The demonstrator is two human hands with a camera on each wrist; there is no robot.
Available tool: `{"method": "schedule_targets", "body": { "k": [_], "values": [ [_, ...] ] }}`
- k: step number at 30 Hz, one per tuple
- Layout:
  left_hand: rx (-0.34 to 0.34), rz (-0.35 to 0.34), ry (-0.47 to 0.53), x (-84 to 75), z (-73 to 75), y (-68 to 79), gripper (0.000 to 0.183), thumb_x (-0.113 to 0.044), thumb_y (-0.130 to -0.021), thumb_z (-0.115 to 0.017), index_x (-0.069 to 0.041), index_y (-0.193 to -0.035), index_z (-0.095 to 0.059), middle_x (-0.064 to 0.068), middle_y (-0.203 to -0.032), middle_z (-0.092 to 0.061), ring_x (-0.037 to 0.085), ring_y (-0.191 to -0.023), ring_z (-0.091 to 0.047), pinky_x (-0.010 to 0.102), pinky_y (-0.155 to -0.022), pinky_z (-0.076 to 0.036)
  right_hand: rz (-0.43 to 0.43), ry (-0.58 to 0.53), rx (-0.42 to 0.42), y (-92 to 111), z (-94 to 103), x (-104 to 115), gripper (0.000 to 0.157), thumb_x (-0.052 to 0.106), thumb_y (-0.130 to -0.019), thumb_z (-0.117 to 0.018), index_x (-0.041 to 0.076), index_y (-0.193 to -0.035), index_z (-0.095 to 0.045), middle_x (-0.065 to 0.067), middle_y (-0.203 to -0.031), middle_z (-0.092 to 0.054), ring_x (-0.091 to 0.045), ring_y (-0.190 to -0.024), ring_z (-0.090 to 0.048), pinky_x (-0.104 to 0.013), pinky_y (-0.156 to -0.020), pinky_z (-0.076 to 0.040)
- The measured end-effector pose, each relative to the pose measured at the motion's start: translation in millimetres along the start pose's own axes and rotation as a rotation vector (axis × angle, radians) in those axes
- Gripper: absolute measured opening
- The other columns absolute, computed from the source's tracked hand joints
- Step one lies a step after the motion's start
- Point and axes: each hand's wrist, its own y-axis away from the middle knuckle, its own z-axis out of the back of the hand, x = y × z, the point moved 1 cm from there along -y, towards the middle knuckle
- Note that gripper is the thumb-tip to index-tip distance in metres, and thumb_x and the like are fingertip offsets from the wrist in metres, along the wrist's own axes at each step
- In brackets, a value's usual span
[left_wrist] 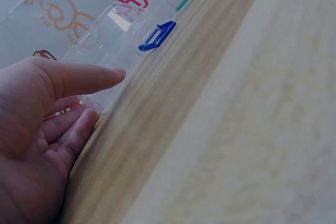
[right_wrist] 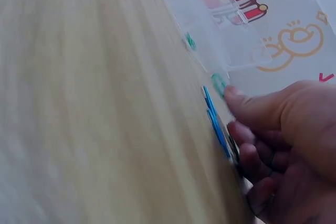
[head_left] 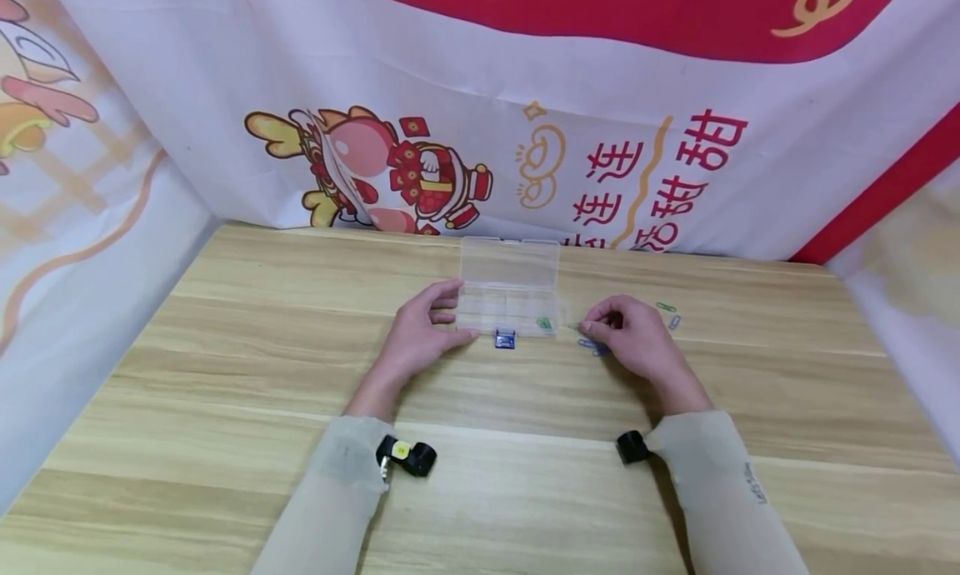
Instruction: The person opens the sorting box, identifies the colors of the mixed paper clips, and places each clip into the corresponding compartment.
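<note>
A clear plastic compartment box (head_left: pixel 480 319) lies on the table with its lid (head_left: pixel 510 262) raised at the back. My left hand (head_left: pixel 422 329) holds the box's left end, thumb at the front corner and fingers along the side. Between thumb and finger, my right hand (head_left: pixel 633 333) pinches a green paper clip (right_wrist: pixel 218 84) just right of the box. Green paper clips (head_left: pixel 543 322) lie in the front right compartment. Below the right hand's fingers are blue paper clips (right_wrist: pixel 215 124) on the table. A blue latch (left_wrist: pixel 157 37) hangs at the box's front.
Right of the right hand lie a green paper clip (head_left: pixel 665 307) and a bluish paper clip (head_left: pixel 675 322). Behind the box, a printed cloth (head_left: pixel 420 67) stands along the back edge of the wooden table (head_left: pixel 510 500).
</note>
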Motion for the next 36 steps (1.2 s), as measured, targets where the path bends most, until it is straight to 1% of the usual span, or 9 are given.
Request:
{"method": "schedule_targets", "body": {
  "k": [3,7,9,12,14,19,22,30,36],
  "values": [
    [0.0,0.005,0.0,1.7,-0.2,-0.1,0.08,-0.011,-0.085,-0.091,-0.021,-0.156,-0.056,0.011,-0.147,-0.064,0.031,-0.129,-0.064,0.046,-0.114,-0.055,-0.019,-0.058,-0.006,1.9,6.0,-1.5,0.019,0.026,-0.106,-0.07,0.008,-0.112,-0.073,-0.012,-0.109,-0.069,-0.025,-0.097,-0.057,-0.032,-0.08,-0.051],
    [-0.004,-0.004,0.003,1.8,-0.4,-0.2,0.081,-0.011,-0.085,-0.092,-0.021,-0.156,-0.056,0.011,-0.147,-0.064,0.031,-0.129,-0.064,0.045,-0.114,-0.055,-0.1,-0.193,-0.012,4.8,17.3,-3.1,0.025,0.031,-0.106,-0.07,0.009,-0.117,-0.072,-0.01,-0.112,-0.067,-0.024,-0.094,-0.056,-0.029,-0.071,-0.054],
    [-0.003,-0.008,0.001,1.3,-0.6,-0.2,0.081,-0.011,-0.085,-0.092,-0.021,-0.156,-0.056,0.011,-0.147,-0.064,0.032,-0.129,-0.064,0.046,-0.114,-0.055,-0.145,-0.265,-0.015,6.2,23.4,-4.1,0.03,0.036,-0.105,-0.071,0.011,-0.122,-0.07,-0.007,-0.115,-0.065,-0.022,-0.096,-0.057,-0.028,-0.073,-0.055],
    [-0.003,-0.006,-0.001,0.8,-0.6,-0.4,0.08,-0.011,-0.085,-0.092,-0.021,-0.156,-0.056,0.011,-0.147,-0.064,0.031,-0.128,-0.064,0.045,-0.114,-0.055,-0.183,-0.348,-0.027,8.0,32.2,-5.4,0.038,0.043,-0.103,-0.072,0.013,-0.128,-0.067,-0.002,-0.118,-0.064,-0.021,-0.102,-0.058,-0.03,-0.08,-0.056],
    [-0.002,-0.009,0.001,0.9,-0.6,-0.7,0.081,-0.011,-0.085,-0.091,-0.021,-0.157,-0.055,0.011,-0.148,-0.064,0.031,-0.128,-0.064,0.045,-0.114,-0.055,-0.171,-0.354,-0.046,8.4,37.4,-6.2,0.04,0.044,-0.103,-0.072,0.014,-0.129,-0.067,0.002,-0.118,-0.064,-0.019,-0.106,-0.058,-0.029,-0.086,-0.056],
    [0.0,-0.011,0.015,1.7,-0.8,-1.4,0.081,-0.01,-0.085,-0.091,-0.021,-0.156,-0.056,0.012,-0.148,-0.063,0.032,-0.129,-0.064,0.046,-0.115,-0.055,-0.136,-0.372,-0.097,7.6,43.9,-7.4,0.037,0.041,-0.105,-0.07,0.012,-0.127,-0.068,0.01,-0.111,-0.066,-0.016,-0.101,-0.06,-0.026,-0.08,-0.057],
    [0.0,-0.009,0.018,2.3,-0.6,-1.2,0.08,-0.01,-0.085,-0.091,-0.021,-0.156,-0.056,0.012,-0.148,-0.063,0.032,-0.129,-0.064,0.046,-0.115,-0.055,-0.129,-0.398,-0.107,6.4,43.9,-7.5,0.034,0.037,-0.105,-0.071,0.01,-0.127,-0.068,0.012,-0.109,-0.067,-0.014,-0.1,-0.061,-0.024,-0.078,-0.058],
    [-0.004,-0.011,0.011,2.7,-0.5,-1.1,0.079,-0.011,-0.085,-0.091,-0.021,-0.156,-0.056,0.011,-0.147,-0.064,0.031,-0.128,-0.064,0.045,-0.114,-0.055,-0.134,-0.413,-0.083,4.4,37.9,-6.4,0.034,0.034,-0.104,-0.073,0.01,-0.127,-0.068,0.012,-0.108,-0.067,-0.013,-0.097,-0.06,-0.024,-0.078,-0.057],
    [0.001,-0.016,0.009,3.0,-1.1,-2.5,0.08,-0.01,-0.085,-0.092,-0.021,-0.156,-0.056,0.011,-0.147,-0.064,0.032,-0.128,-0.065,0.046,-0.114,-0.055,-0.164,-0.394,-0.045,3.6,28.8,-1.9,0.038,0.04,-0.102,-0.075,0.012,-0.127,-0.069,0.01,-0.109,-0.067,-0.015,-0.098,-0.06,-0.026,-0.076,-0.056]
  ]
}}
